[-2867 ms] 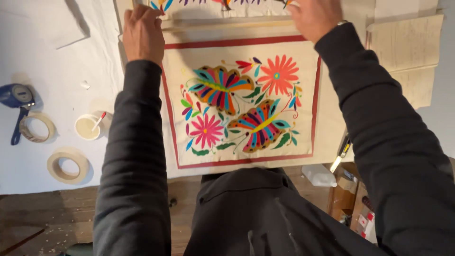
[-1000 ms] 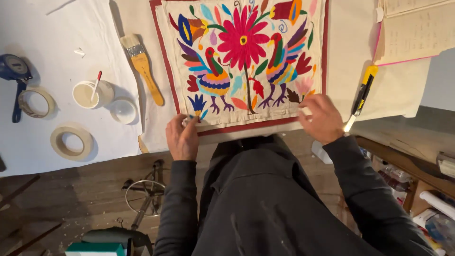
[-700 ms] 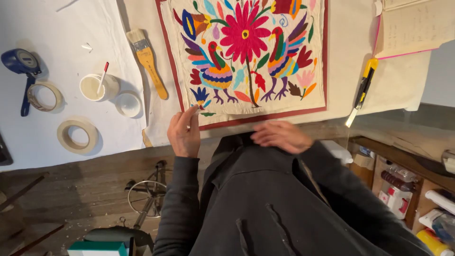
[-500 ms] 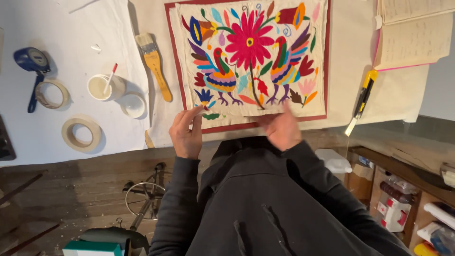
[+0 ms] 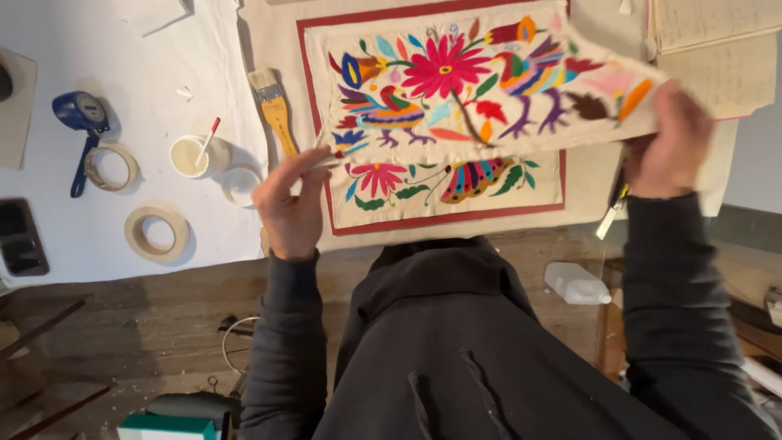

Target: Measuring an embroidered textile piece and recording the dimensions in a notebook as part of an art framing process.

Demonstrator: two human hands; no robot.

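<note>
A cream embroidered cloth [image 5: 481, 90] with bright flowers and birds hangs lifted above the table. My left hand [image 5: 291, 204] pinches its near left corner. My right hand [image 5: 668, 143], blurred, grips its near right corner. Under it lies a second embroidered cloth [image 5: 456, 183] with a red border, flat on a beige sheet [image 5: 586, 175]; only its near strip with a pink flower and a butterfly shows.
A wooden-handled paintbrush [image 5: 273, 110], a white cup [image 5: 191, 155] with a red-tipped stick, a small white dish [image 5: 242, 186], two tape rolls [image 5: 156, 232], a blue tape measure [image 5: 80, 114] and a dark phone [image 5: 20, 236] lie left on white paper. A yellow-black utility knife [image 5: 612, 212] and papers [image 5: 717, 49] sit right.
Both hands were pressing the near edge of the cloth flat. Now they have lifted the top cloth by its near corners, which uncovers the bordered cloth below. The view shifted right.
</note>
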